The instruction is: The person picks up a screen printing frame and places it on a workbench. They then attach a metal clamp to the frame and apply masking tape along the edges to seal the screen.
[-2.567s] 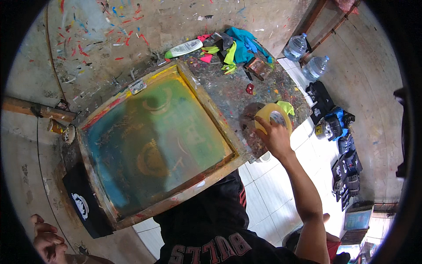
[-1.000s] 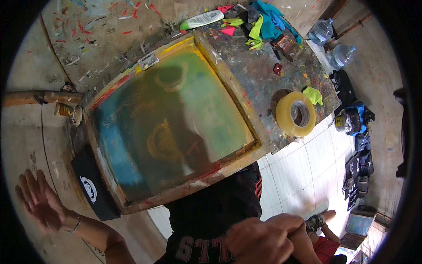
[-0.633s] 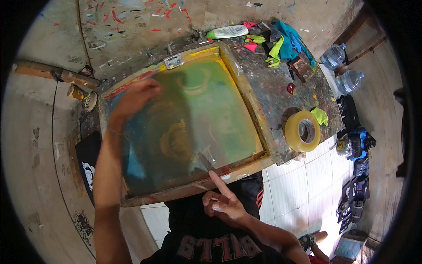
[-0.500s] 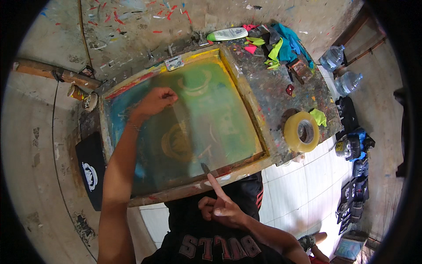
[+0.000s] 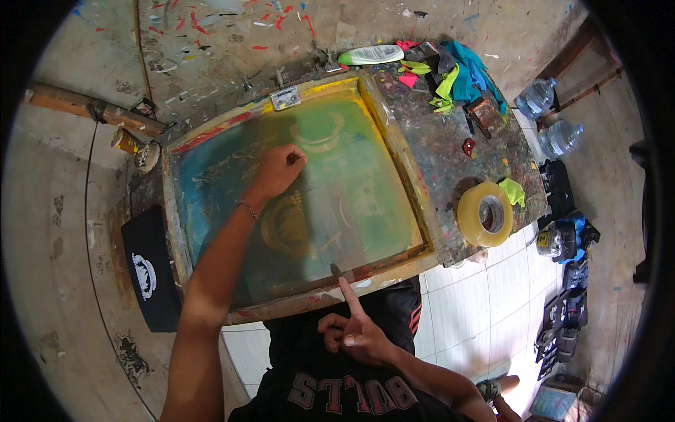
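Observation:
A wood-framed printing screen [image 5: 383,218] with green-blue mesh lies tilted on the worktable. Over its upper middle is my left hand [image 5: 278,172], fingers curled in a pinch. A faint, see-through band runs from near it toward the lower frame rail; whether the fingers hold it is hard to tell. At the lower rail, my right hand [image 5: 358,334] stretches its index finger up to the frame's edge, thumb apart and other fingers bent. A roll of clear yellowish tape [image 5: 463,214] lies on the table right of the screen.
Colourful cloth scraps [image 5: 460,74] and a white-green bottle [image 5: 371,55] lie at the back. A black printed piece [image 5: 149,278] sits left of the screen, below a paint-stained can [image 5: 146,156]. Two large water bottles [image 5: 560,138] stand beyond the table at right.
My left hand has shifted right across the mesh, still curled. My right hand keeps its index finger at the frame's lower edge, and the view has shifted slightly.

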### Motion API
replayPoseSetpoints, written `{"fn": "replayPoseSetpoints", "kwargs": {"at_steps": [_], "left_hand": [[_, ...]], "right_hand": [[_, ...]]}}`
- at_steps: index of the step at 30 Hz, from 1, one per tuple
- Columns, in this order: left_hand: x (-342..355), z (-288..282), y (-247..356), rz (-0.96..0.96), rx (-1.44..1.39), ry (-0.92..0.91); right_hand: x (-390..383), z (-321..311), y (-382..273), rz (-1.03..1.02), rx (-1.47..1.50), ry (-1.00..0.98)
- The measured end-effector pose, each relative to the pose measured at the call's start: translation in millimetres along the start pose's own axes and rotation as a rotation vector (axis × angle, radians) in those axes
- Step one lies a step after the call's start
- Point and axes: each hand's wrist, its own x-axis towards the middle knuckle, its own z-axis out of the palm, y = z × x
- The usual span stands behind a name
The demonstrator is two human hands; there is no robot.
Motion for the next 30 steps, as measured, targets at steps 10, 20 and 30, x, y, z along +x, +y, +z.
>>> {"fn": "replayPoseSetpoints", "kwargs": {"at_steps": [10,20,30], "left_hand": [[-7.7,18.4,-4.2,0.11,0.203,0.147],[-11.0,24.7,-4.0,0.146,0.248,0.221],[-14.0,26.9,-0.3,0.129,0.333,0.24]], "right_hand": [[-2.1,1.9,2.9,-0.027,-0.01,0.001],[-1.2,1.5,3.1,-0.032,-0.036,0.015],[-0.7,0.2,3.3,-0.041,-0.052,0.001]]}}
